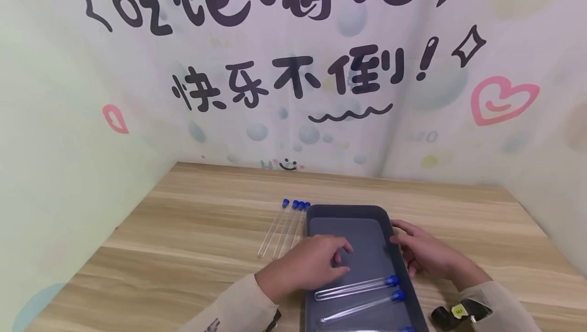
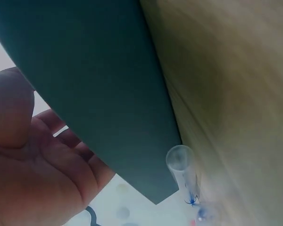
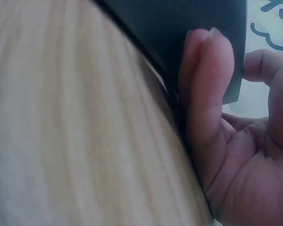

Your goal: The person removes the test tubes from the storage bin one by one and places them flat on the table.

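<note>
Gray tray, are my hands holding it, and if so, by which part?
The right hand grips the gray tray by its right side wall, toward the far end; the left hand, over the tray, holds nothing.

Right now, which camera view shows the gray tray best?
The head view: it looks into the gray tray, where blue-capped tubes lie, though the near end is cut off. The left wrist view shows only an outer wall; the right wrist view, part of the opposite wall behind the right hand.
</note>
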{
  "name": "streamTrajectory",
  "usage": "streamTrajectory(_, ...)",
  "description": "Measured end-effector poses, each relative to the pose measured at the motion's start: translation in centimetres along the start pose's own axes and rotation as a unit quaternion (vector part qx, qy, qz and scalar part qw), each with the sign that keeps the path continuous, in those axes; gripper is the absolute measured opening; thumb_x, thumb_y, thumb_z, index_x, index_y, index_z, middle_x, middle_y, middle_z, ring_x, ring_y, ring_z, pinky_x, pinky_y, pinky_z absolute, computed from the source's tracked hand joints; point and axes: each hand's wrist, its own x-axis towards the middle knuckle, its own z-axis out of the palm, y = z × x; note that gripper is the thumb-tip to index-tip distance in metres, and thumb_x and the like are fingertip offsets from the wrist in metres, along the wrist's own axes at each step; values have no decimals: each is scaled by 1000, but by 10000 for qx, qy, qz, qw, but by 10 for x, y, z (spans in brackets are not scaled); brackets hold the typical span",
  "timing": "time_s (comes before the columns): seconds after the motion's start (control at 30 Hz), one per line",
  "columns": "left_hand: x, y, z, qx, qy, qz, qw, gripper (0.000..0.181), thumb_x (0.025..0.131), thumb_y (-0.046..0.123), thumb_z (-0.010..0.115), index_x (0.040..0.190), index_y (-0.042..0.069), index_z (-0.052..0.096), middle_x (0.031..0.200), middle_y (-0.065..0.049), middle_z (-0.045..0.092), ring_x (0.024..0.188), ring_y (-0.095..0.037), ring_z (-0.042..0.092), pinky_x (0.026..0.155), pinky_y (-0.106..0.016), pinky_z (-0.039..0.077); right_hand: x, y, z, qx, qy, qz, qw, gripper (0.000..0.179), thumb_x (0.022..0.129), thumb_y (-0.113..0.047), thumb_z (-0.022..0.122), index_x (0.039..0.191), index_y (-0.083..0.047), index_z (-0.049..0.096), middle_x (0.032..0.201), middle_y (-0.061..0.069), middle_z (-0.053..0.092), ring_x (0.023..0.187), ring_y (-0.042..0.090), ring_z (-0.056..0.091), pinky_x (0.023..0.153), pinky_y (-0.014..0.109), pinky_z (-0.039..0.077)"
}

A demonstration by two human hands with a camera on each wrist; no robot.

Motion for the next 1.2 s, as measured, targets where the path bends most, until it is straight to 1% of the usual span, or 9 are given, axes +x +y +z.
streamTrajectory(0.2,2,-3,2,-38,-483,125,9987,37,79,31,71,113,24,61,77,13,55,69,1,47,67,-16,42,0,-1,-1,-17,-50,3,10000,67,95,-28,43,147,-13,3,79,8,56,54,13,52,47,29,48)
streamTrajectory(0.4,1,-4,4,-62,-830,565,9949,42,77,30,73,116,24,59,80,14,57,69,4,49,70,-13,42,1,-1,0,-19,-59,-18,10000,67,94,-28,43,147,-13,4,77,7,56,54,12,52,47,28,48)
streamTrajectory(0.5,-1,-4,4,-75,-958,666,9931,44,76,28,75,117,24,59,79,15,57,68,6,49,69,-11,42,1,0,1,-31,-43,-46,10000,67,94,-28,44,147,-12,4,79,7,56,54,12,52,47,28,48)
streamTrajectory(0.73,-4,-3,2,-242,-1110,657,9913,47,74,22,77,116,24,59,76,14,57,60,4,49,61,-11,42,1,2,0,-49,-43,-101,9999,67,95,-28,44,147,-14,4,79,8,56,54,13,53,46,29,48)
streamTrajectory(0.93,-5,-2,2,-303,-1286,578,9895,45,75,21,76,116,26,58,72,18,57,57,5,51,56,-12,42,0,2,-1,-58,-68,-82,9999,66,96,-29,43,147,-14,4,83,9,55,55,13,53,46,29,48)
streamTrajectory(1.2,-7,-1,1,-384,-1342,563,9886,47,75,18,76,118,25,57,71,20,59,60,8,53,61,-11,43,0,0,-1,-44,-61,-20,10000,67,95,-29,43,147,-14,4,81,8,56,55,13,52,47,29,48)
